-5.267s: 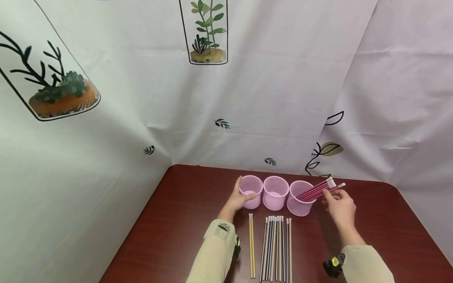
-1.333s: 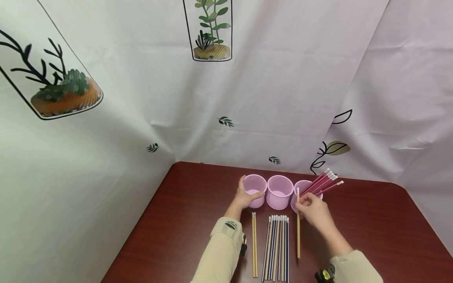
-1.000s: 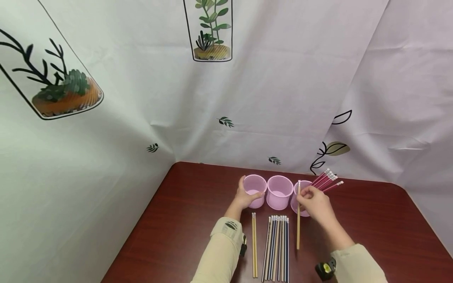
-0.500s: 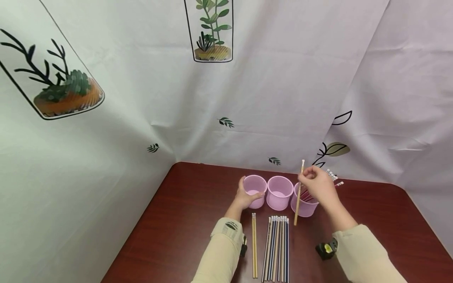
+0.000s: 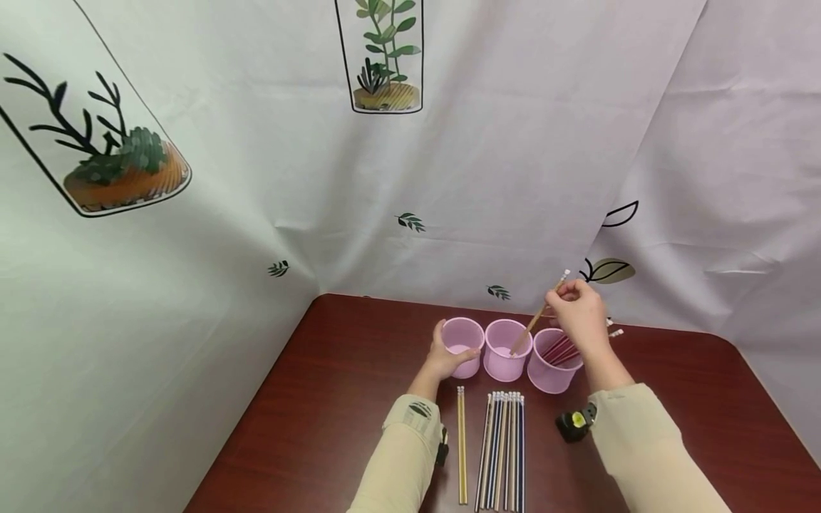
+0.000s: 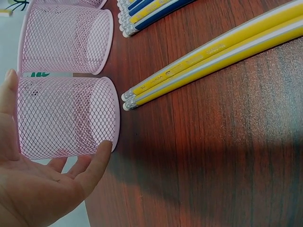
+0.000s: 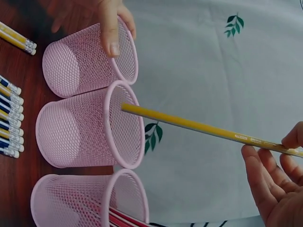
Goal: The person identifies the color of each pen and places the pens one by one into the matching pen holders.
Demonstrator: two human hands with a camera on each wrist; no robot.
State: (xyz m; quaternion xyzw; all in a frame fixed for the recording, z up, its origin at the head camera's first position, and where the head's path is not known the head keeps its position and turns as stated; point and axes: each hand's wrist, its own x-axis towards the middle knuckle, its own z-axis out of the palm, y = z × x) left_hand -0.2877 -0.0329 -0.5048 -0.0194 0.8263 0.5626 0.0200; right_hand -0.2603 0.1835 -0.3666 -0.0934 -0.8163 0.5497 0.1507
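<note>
- Right hand: thumb and fingertips pinched together on one yellow pencil near its eraser end; the hand is raised above the right cup, behind which the table's back edge runs.
- That pencil slants down to the left; its lower end shows within the rim of the middle cup; whether it touches the wall or bottom, I cannot tell.
- Left hand: thumb and fingers spread round the left cup, gripping it by its side, the thumb over the rim in the right wrist view.
- The three pink mesh cups stand upright in a close row, near the back edge; red pencils lean rightward in the right one, ends jutting past its rim.
- Nearer the person, two yellow pencils lie side by side below the left cup; a strip of wood separates them from a row of blue and yellow pencils; a narrow strip lies between the eraser ends and the cups.
- Outward, the brown table stretches wide on both sides to its slanting edges; behind it hangs pale printed cloth.
</note>
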